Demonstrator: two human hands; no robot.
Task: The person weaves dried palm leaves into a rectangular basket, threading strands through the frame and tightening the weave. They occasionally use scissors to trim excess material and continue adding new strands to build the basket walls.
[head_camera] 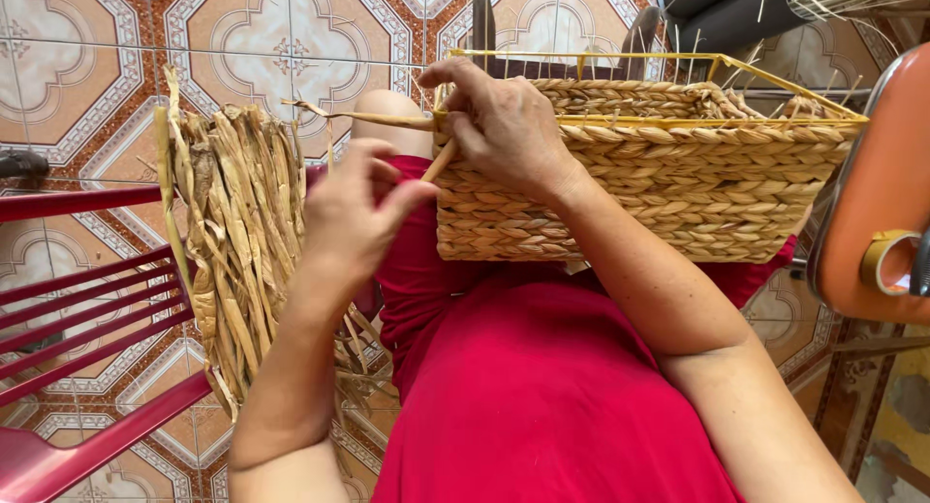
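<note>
While the woven basket (659,174) is resting on the person's lap against the red garment (542,387), the right hand (504,125) is pinching a flat dried strand (368,119) at the near-left corner of the yellow wire frame (678,60). The left hand (354,217), just left of the basket, is pinching the strand's lower end (441,159). Keeping this strand taut and tight against the braided rows probably matters most. A bundle of dried fibre (237,232) is hanging over the red chair (87,300) at left.
</note>
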